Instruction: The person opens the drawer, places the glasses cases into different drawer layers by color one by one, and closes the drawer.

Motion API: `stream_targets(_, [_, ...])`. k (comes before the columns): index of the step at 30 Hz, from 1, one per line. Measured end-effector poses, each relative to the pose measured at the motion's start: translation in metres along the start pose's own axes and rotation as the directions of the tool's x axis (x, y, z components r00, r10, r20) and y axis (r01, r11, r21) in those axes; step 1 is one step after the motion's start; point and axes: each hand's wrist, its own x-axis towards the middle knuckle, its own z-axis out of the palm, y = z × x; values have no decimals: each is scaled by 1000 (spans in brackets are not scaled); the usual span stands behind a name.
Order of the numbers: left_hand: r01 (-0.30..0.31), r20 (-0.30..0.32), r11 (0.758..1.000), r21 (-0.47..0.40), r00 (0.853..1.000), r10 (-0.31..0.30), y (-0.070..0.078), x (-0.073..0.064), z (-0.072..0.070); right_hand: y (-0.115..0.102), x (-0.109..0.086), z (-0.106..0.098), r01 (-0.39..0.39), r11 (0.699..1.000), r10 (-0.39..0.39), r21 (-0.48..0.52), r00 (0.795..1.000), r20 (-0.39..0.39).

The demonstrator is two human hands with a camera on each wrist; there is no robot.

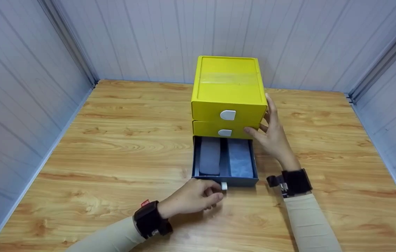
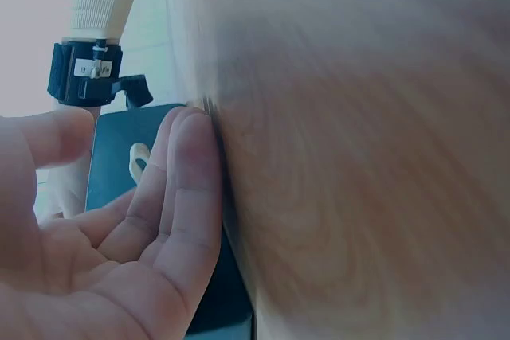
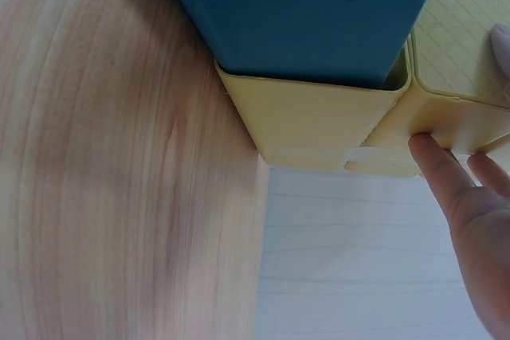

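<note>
A yellow drawer unit (image 1: pixel 229 78) stands on the table with its bottom drawer (image 1: pixel 241 181) pulled out. Inside that dark blue drawer lie a grey rounded case (image 1: pixel 210 155) and a blue-grey oblong box (image 1: pixel 240 158), side by side. At the drawer's front, my left hand (image 1: pixel 196 196) has its fingers beside the small white pull tab (image 1: pixel 224 186). The left wrist view shows these fingers together along the drawer front, the thumb apart. My right hand (image 1: pixel 274 138) rests on the unit's right side, thumb on the front and fingertips (image 3: pixel 424 142) against the side wall.
Two upper drawers with white pull tabs (image 1: pixel 228 114) are closed above the pulled-out one. Pale panelled walls (image 1: pixel 149 38) enclose the wooden table (image 1: pixel 124 140) at the back and both sides. The unit stands close to the back wall.
</note>
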Motion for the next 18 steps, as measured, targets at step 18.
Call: stream_targets(18, [306,139,599,-740,941,-310,5,11,23,1,0,0,9,1000,-9,-6,1000,0])
